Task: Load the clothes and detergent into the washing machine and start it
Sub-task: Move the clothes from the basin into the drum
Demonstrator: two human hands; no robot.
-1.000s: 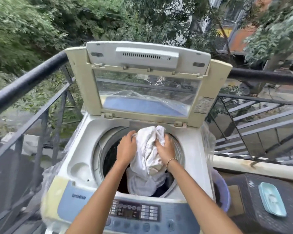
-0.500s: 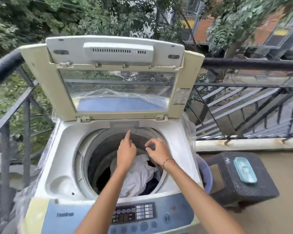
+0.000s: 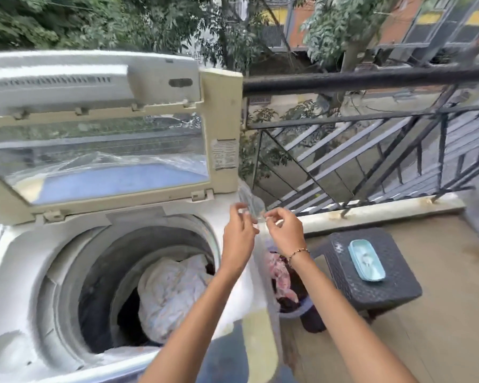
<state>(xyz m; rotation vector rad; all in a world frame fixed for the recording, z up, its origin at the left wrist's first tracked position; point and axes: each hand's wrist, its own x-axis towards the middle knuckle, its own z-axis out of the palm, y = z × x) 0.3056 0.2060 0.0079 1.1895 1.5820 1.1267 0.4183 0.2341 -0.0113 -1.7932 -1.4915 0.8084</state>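
A white top-loading washing machine (image 3: 20,261) stands with its lid (image 3: 94,87) raised. A white cloth (image 3: 172,294) lies inside the drum on darker clothes. My left hand (image 3: 239,233) and my right hand (image 3: 284,230) hover above the machine's right rim, fingers apart, holding nothing. Below them, between machine and stool, a purple basket (image 3: 296,312) holds pink and dark clothes (image 3: 281,275). No detergent is visible.
A dark wicker stool (image 3: 371,288) with a light blue dish (image 3: 366,259) stands right of the basket. A black metal railing (image 3: 371,78) runs behind, above a low concrete kerb (image 3: 371,208). Clear plastic wrap (image 3: 250,201) hangs at the machine's right edge.
Both hands let go of the white cloth into the drum and lifted out to the right, over the machine's rim. The view has swung right, showing the basket.
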